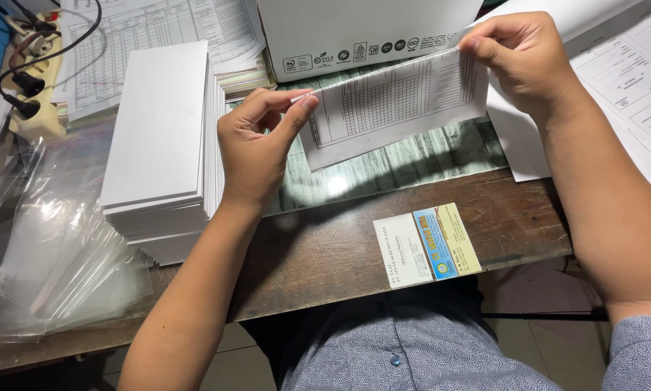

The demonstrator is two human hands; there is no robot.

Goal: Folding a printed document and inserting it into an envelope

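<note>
I see both hands up at a thin printed form sheet [394,105], ruled in a fine grid, folded along its top edge, held slanting over a green wood-grain mat [405,163]. The left hand [256,152] is pinched shut on the sheet's lower-left corner, thumb and forefinger together on the crease; the right hand [517,61] is clamped on the upper-right corner at about 1 o'clock, fingers curled over the fold. I cannot read how many layers the fold holds. At 9 o'clock of the left hand sits a tall stack of white envelopes [162,145], matte, sharp-edged, the lower ones fanning out. Further toward 8 o'clock lie clear plastic sleeves [65,253], glossy, crumpled, their edges hard to separate from one another. At 12 o'clock a white cardboard box [361,29] is cut off by the frame; a row of small dark round and square marks runs along its lower edge. At 10 o'clock a cream power strip [39,80] with black plugs is partly hidden. More gridded sheets [159,29] lie behind the stack, and loose printed pages [629,80] run out at 3 o'clock. On the worn brown wooden desk [325,253], toward 5 o'clock, lies a small card [427,246] in three bands: white, blue with yellow, pale yellow. A grey speckled shirt [412,340] fills the bottom.
</note>
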